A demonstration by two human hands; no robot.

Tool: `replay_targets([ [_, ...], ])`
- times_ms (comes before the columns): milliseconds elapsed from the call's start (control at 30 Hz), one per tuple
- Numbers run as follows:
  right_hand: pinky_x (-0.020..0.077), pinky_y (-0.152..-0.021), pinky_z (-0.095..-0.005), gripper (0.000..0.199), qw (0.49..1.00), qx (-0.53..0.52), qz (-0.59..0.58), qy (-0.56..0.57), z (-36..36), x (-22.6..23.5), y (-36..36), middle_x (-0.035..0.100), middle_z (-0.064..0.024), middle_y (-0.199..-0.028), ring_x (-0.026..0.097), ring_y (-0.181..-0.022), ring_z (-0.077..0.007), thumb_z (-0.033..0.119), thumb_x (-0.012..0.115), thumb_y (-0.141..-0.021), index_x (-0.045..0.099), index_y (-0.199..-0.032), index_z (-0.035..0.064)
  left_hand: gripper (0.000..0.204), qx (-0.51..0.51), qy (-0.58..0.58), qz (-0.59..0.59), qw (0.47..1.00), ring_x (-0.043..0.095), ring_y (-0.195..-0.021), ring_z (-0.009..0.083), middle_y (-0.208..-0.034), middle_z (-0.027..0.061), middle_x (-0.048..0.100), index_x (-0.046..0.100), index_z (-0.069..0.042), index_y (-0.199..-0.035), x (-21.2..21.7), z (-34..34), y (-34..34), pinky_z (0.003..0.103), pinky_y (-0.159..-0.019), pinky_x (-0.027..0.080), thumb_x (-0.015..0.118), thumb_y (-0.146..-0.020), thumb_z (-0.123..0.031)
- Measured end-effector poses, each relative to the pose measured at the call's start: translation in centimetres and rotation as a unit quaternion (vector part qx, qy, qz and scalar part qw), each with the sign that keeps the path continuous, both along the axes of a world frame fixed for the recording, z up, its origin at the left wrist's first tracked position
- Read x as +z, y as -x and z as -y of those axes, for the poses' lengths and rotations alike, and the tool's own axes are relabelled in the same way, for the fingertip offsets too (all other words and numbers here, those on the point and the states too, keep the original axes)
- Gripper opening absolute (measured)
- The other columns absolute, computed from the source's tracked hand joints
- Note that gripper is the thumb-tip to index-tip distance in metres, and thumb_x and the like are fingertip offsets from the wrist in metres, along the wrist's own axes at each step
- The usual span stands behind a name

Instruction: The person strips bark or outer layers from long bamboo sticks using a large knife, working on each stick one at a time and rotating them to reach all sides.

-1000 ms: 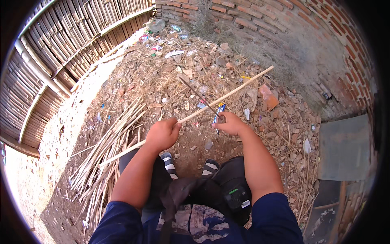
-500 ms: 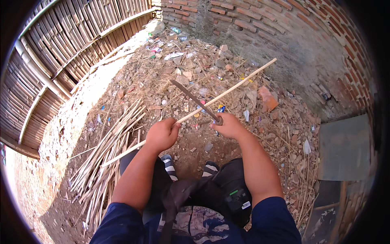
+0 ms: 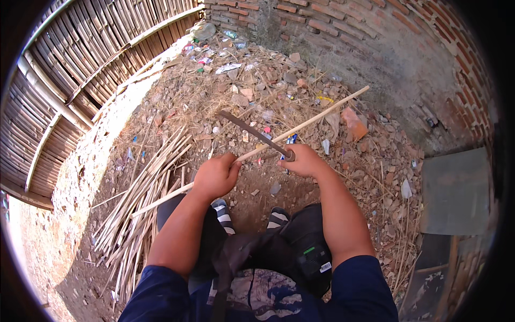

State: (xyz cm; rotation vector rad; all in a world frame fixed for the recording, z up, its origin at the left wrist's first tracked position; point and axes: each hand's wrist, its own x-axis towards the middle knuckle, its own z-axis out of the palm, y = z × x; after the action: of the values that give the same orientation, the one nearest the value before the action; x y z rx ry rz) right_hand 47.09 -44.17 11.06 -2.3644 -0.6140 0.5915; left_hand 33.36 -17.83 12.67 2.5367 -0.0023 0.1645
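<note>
A long pale stick (image 3: 311,122), which looks like split bamboo, runs slantwise from my left thigh up to the far right. My left hand (image 3: 215,176) is closed round it near its middle. My right hand (image 3: 302,160) grips the handle of a machete-like knife (image 3: 248,129) with a dark, narrow blade. That blade crosses the stick just beyond my hands, its tip pointing far left; whether its edge touches the stick I cannot tell. The handle is mostly hidden in my fist.
A heap of similar pale sticks (image 3: 142,209) lies on the ground to my left. Rubble and litter (image 3: 252,86) cover the ground ahead. A bamboo fence (image 3: 102,59) stands at far left, a brick wall (image 3: 370,48) at far right, and a grey panel (image 3: 455,190) to the right.
The knife's tip has swung a little left and nearer to me, so the blade lies flatter across the stick. The stick's far end has dipped slightly to the right. Both hands keep their grips.
</note>
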Motion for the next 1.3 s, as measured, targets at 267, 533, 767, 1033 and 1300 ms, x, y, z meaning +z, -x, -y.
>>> replay_targets([
  [267, 0.0506, -0.070, -0.0396, 0.042, 0.994, -0.023, 0.073, -0.080, -0.2, -0.5, 1.2, 0.068, -0.0117, -0.075, 0.066, -0.073, -0.0266, 0.039, 0.079, -0.079, 0.069, -0.096, 0.0024, 0.021, 0.002, -0.026, -0.008, 1.000, 0.064, -0.080, 0.0430, -0.082, 0.0199, 0.066, 0.062, -0.005, -0.094, 0.1, -0.2, 0.0, 0.054, -0.073, 0.050, 0.057, -0.095, -0.026],
  [533, 0.0511, -0.071, -0.0395, 0.041, 1.000, 0.006, 0.015, 0.008, 1.2, 0.1, 0.0, 0.070, -0.0143, -0.080, 0.067, -0.076, -0.0282, 0.036, 0.078, -0.080, 0.069, -0.101, 0.0024, 0.021, -0.018, -0.029, 0.050, 0.998, 0.064, -0.079, 0.0437, -0.082, 0.0212, 0.066, 0.060, -0.005, -0.091, -0.5, 0.8, -0.4, 0.055, -0.071, 0.050, 0.058, -0.095, -0.025],
  [767, 0.0523, -0.072, -0.0403, 0.044, 0.995, 0.036, 0.089, 0.038, -1.2, 0.9, 1.2, 0.070, -0.0149, -0.083, 0.068, -0.076, -0.0290, 0.039, 0.078, -0.080, 0.069, -0.103, 0.0026, 0.021, -0.002, -0.021, 0.041, 0.999, 0.064, -0.079, 0.0437, -0.081, 0.0211, 0.065, 0.060, -0.004, -0.092, -0.1, 0.5, -0.1, 0.055, -0.072, 0.050, 0.057, -0.095, -0.025],
  [1033, 0.0537, -0.080, -0.0406, 0.053, 0.998, -0.031, 0.040, 0.034, 0.4, -1.1, -0.2, 0.072, -0.0205, -0.095, 0.071, -0.090, -0.0310, 0.038, 0.078, -0.080, 0.067, -0.116, 0.0011, 0.023, 0.003, -0.026, 0.028, 0.999, 0.064, -0.079, 0.0440, -0.080, 0.0225, 0.066, 0.061, -0.004, -0.092, -0.4, 0.8, -0.5, 0.055, -0.072, 0.050, 0.057, -0.095, -0.026],
  [1300, 0.0534, -0.083, -0.0396, 0.054, 0.997, -0.054, -0.041, -0.018, 0.4, 0.3, -0.2, 0.072, -0.0197, -0.095, 0.070, -0.091, -0.0315, 0.038, 0.079, -0.080, 0.067, -0.114, -0.0018, 0.022, -0.002, -0.025, 0.022, 0.999, 0.064, -0.080, 0.0446, -0.079, 0.0233, 0.065, 0.062, -0.005, -0.092, 0.2, 1.0, -0.2, 0.055, -0.073, 0.050, 0.058, -0.094, -0.027],
])
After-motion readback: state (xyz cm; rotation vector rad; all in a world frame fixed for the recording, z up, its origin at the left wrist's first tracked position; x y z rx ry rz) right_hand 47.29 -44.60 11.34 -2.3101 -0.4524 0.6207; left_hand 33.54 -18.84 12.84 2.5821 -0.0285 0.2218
